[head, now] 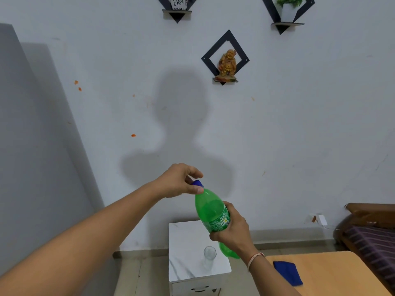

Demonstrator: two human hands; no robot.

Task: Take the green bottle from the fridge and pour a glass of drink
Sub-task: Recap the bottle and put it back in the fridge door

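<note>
**Cap first, then the pour**

While your right hand (233, 228) wraps its fingers round the middle of the green bottle (211, 214), over the label, your left hand (180, 181) pinches the blue cap (197, 183) between thumb and curled fingers. That split makes sense: one hand steadies the body so the other can twist. You hold the bottle in the air, tilted with its neck leaning up and to your left, which brings the cap to the left hand. It hangs above the small white surface (183, 236), not resting on it. The cap appears to sit on the neck, so I judge the step in hand to be unscrewing; pouring has not begun.

Directly below the bottle's base stands the glass (209, 257), upright on the white surface and, as far as I can tell, empty. It is close enough that you should need only to tip the bottle once the cap is off.

By count: one bottle, one cap, one glass. To your right a blue cloth (287, 272) lies on a wooden surface (333, 274), perhaps handy for spills. On the wall are three diamond-shaped shelves; the middle one (225, 58) carries a golden figurine (227, 64).
</note>
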